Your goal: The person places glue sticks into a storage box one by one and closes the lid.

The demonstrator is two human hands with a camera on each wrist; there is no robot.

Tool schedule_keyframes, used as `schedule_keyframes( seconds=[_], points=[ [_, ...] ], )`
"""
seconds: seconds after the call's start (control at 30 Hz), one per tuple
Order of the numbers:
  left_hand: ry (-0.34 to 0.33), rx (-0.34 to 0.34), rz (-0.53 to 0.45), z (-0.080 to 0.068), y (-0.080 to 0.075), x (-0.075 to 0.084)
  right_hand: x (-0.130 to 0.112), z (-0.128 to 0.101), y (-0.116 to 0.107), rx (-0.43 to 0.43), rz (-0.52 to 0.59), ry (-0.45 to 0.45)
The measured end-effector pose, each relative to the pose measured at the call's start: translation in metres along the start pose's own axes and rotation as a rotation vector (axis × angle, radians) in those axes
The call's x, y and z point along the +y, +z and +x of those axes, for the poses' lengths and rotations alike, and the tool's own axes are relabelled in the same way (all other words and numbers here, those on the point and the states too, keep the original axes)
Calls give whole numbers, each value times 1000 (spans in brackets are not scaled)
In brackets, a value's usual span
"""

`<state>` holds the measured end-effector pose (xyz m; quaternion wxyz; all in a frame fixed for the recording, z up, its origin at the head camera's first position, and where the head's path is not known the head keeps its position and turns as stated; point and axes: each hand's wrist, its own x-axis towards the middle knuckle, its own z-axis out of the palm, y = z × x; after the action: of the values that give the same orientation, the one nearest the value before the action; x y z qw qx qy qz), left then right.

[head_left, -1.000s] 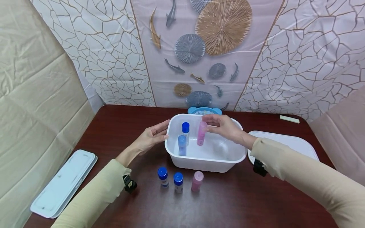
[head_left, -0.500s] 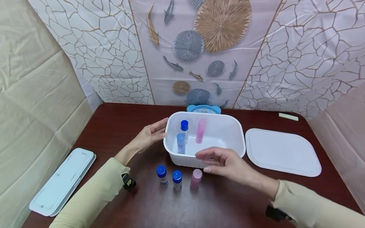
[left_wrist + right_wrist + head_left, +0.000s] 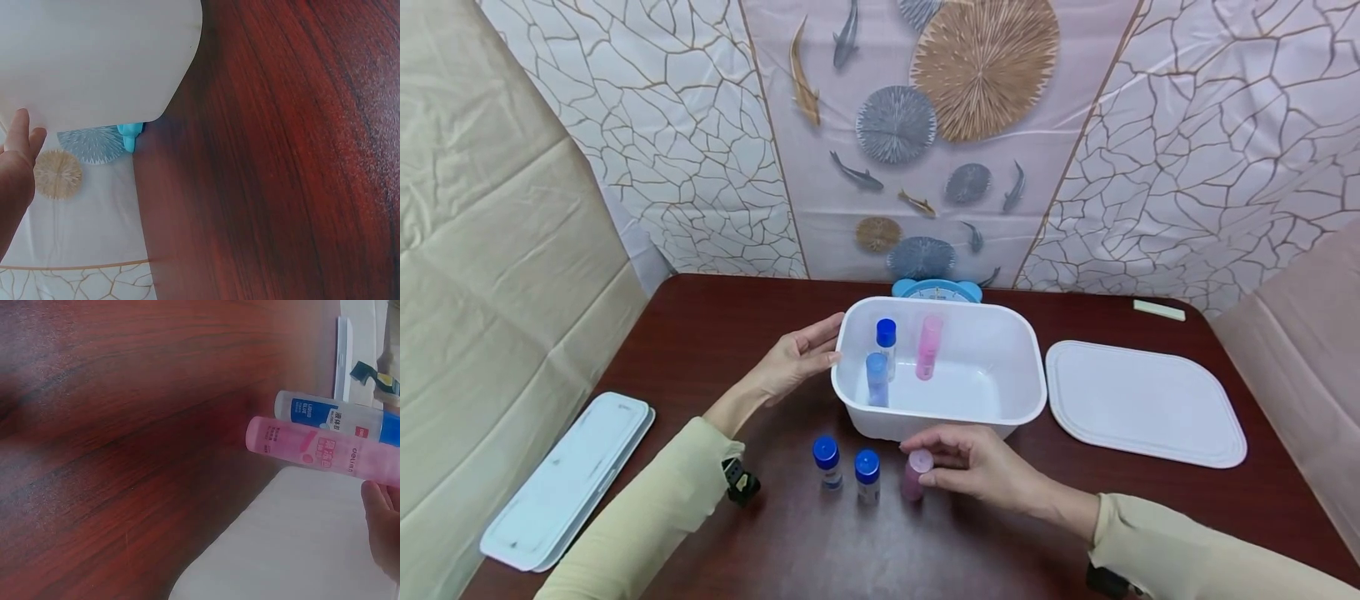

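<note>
**Dark red table point(image 3: 760, 550), right hand point(image 3: 981, 468) round a pink bottle point(image 3: 913, 487), left hand point(image 3: 797, 358) at a white tub point(image 3: 925, 423)**

From the head view, patterned fabric point(image 3: 700, 183) hangs beyond the tub. The pink bottle stands upright just in front of the tub, and the thumb and fingers of the right hand curl round its cap; the far fingers are partly hidden, so how firmly they pinch I cannot say. Left of it, also before the tub, stand two blue-capped bottles point(image 3: 868, 468). At the tub's left end, the left hand touches the rim, fingers straight, thumb spread away. Inside the tub, toward that end, a clear bottle point(image 3: 887, 335) with a blue cap stands behind a light blue bottle point(image 3: 877, 383); a second pink bottle point(image 3: 928, 350) is to their right. Right of the tub lies a flat white lid point(image 3: 1142, 404); a light blue dial point(image 3: 966, 290) peeks out behind.

Left wrist view: the straight fingertips overlap the tub's edge.

Right wrist view: a fingertip meets the pink bottle's cap end, with the tub's wall alongside and a bottle labelled LIQUID GLUE just beyond.
</note>
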<state>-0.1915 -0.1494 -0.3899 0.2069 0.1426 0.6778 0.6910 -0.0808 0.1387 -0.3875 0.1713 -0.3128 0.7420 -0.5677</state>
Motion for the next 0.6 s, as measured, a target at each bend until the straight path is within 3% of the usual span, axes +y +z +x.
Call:
schedule_keyframes(
  seconds=[0.2, 0.37, 0.5, 0.6],
  points=[
    [1, -6, -3, -1, 1, 0, -7, -3, -5, -2, -9, 13],
    [-2, -2, -2, 0, 1, 0, -34, -3, -23, 11, -8, -30],
    [-5, 3, 1, 0, 0, -1, -66, 0, -44, 94, -45, -60],
    [-4, 3, 2, 0, 0, 0, -87, 4, -61, 173, -2, -122]
  ],
)
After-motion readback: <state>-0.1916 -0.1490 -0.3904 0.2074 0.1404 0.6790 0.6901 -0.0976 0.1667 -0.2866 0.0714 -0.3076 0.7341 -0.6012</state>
